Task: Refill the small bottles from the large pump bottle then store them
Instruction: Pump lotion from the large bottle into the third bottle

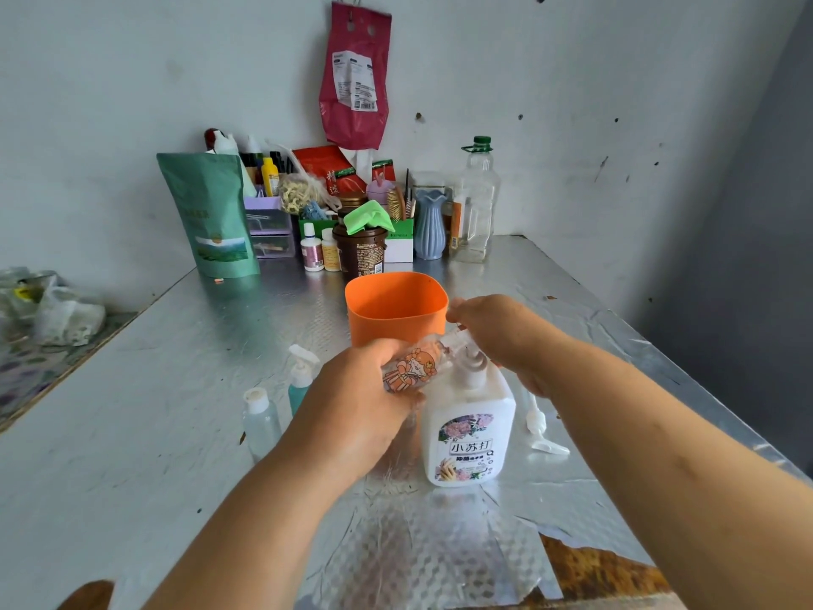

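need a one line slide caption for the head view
Left hand grips a small cartoon-sticker bottle, right hand its cap end, tilted above the large white bottle.

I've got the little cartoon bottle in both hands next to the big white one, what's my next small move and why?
Likely twist the top off the small cartoon bottle. Your left hand grips its tilted body, and your right hand pinches its top end, right beside the neck of the large white bottle. Whether the top is already loose, I can't tell.

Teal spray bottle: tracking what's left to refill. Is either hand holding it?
No, the teal spray bottle stands on the table, ungripped.
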The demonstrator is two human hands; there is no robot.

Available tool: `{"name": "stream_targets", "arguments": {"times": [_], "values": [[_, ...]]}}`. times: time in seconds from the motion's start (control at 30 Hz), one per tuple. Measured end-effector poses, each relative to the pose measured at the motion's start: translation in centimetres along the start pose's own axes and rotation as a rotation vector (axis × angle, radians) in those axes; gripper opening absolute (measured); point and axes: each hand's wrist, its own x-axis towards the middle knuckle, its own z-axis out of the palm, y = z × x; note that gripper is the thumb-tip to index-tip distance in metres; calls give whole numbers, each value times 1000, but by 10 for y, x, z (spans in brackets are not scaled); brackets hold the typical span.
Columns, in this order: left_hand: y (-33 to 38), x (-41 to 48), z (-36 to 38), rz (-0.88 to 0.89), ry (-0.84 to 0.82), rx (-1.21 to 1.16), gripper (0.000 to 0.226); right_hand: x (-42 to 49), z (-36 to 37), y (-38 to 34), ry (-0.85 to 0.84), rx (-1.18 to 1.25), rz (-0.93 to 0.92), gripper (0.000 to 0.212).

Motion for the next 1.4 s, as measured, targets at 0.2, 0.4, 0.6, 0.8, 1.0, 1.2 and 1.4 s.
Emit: {"name": "stream_targets", "arguments": {"times": [0.2,0.4,0.6,0.8,1.0,1.2,1.4], "values": [[-4,1,4,-19,-3,9,37,2,8,3,5,-8,0,37],[-3,0,3,-34,-6,9,38,0,7,3,4,-47,-1,37],[2,1,-1,-10,9,21,36,0,1,-2,26,-41,-39,45],[2,1,0,-7,4,17,39,4,2,-1,14,-67,-25,41],[0,1,2,-20,6,17,38,8,5,5,21,-42,-41,39],[-1,0,4,-57,-8,41,38,8,11,10,13,-89,-60,34],[5,-2,1,-52,3,37,40,7,5,6,17,-92,-64,41]]}}
